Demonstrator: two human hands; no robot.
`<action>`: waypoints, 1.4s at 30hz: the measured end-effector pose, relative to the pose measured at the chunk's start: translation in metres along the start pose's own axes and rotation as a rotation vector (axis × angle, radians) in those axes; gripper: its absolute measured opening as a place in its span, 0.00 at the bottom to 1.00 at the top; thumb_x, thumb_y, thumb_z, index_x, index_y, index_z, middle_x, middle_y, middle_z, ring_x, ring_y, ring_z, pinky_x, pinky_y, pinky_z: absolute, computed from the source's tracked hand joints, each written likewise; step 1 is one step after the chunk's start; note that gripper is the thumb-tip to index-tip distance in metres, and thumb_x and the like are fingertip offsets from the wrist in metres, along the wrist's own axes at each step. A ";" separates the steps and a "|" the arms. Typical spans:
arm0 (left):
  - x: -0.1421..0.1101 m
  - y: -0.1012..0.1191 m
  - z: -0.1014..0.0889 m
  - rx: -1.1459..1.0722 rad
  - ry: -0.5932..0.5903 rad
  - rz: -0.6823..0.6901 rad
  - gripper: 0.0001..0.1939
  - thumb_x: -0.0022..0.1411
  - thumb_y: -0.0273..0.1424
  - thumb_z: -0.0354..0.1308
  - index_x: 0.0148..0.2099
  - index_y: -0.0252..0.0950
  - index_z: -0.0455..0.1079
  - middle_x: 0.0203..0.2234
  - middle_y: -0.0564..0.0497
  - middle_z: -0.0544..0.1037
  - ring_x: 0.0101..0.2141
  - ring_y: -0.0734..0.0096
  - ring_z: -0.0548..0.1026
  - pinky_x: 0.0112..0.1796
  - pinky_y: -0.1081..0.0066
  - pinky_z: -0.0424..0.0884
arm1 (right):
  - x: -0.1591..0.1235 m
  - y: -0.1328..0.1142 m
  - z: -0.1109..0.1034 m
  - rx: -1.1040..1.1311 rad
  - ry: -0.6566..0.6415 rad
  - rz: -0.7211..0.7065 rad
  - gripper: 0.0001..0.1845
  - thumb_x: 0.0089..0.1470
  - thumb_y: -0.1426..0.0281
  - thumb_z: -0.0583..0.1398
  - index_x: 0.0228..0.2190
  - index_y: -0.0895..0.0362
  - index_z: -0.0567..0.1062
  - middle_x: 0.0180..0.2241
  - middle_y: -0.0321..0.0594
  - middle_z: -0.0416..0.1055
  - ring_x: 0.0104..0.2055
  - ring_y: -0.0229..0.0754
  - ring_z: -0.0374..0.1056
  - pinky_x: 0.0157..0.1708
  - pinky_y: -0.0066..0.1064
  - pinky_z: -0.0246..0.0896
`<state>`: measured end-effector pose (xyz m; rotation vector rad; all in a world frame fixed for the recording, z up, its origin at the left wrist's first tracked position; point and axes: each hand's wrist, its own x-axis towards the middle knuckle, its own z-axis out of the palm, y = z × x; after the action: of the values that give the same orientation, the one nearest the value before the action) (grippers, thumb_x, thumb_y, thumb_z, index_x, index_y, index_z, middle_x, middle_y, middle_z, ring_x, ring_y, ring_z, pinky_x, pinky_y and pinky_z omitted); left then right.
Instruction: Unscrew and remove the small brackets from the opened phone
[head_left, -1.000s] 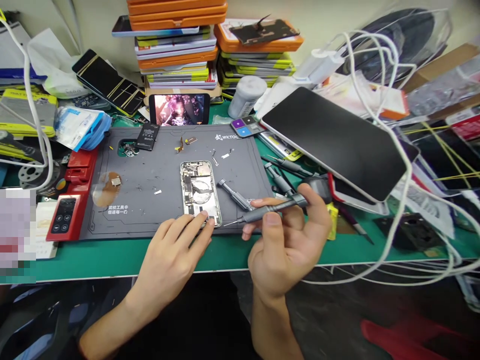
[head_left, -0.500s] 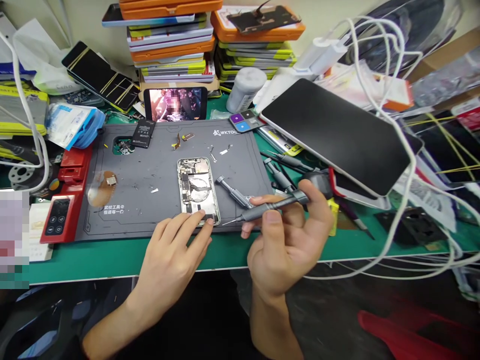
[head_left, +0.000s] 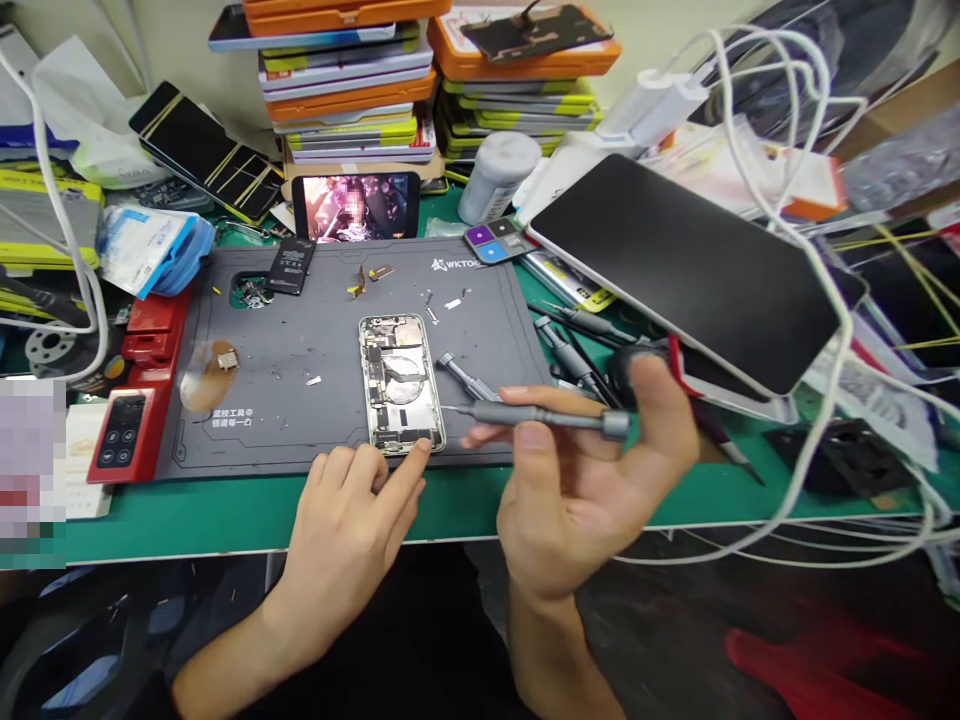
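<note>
While the left hand (head_left: pixel 343 512) sets its extended index finger on the near right corner of the opened phone (head_left: pixel 403 384), other fingers curled, the right hand (head_left: pixel 577 488) pinches a screwdriver (head_left: pixel 529 414), tip by the phone's right edge, contact unclear. Phone sits near the mat's (head_left: pixel 322 335) near edge. Opening looks done: insides exposed, no cover on; remaining work can't be told.
</note>
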<state>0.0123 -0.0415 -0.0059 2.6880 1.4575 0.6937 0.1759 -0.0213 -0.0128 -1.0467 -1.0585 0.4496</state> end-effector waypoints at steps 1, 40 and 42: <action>0.000 -0.001 0.000 0.007 -0.004 0.002 0.18 0.79 0.28 0.59 0.67 0.36 0.73 0.31 0.52 0.72 0.33 0.62 0.66 0.35 0.62 0.62 | 0.000 -0.004 0.004 0.010 -0.053 0.029 0.33 0.68 0.77 0.62 0.69 0.42 0.67 0.46 0.36 0.82 0.39 0.39 0.83 0.39 0.36 0.87; 0.014 -0.020 -0.006 -0.024 0.006 0.099 0.12 0.81 0.32 0.56 0.57 0.37 0.79 0.30 0.53 0.75 0.32 0.63 0.67 0.33 0.62 0.63 | 0.007 0.005 0.002 0.252 -0.043 0.401 0.20 0.73 0.62 0.61 0.63 0.43 0.69 0.41 0.36 0.82 0.38 0.40 0.82 0.36 0.33 0.84; 0.017 -0.026 -0.005 -0.065 0.010 0.137 0.12 0.81 0.33 0.57 0.57 0.37 0.80 0.30 0.54 0.76 0.31 0.65 0.67 0.33 0.63 0.64 | 0.005 0.008 -0.005 0.246 -0.086 0.471 0.22 0.73 0.60 0.61 0.64 0.44 0.68 0.40 0.36 0.80 0.31 0.38 0.78 0.31 0.32 0.81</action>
<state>-0.0025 -0.0142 -0.0009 2.7577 1.2386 0.7487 0.1838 -0.0162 -0.0173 -1.0591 -0.8002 0.9875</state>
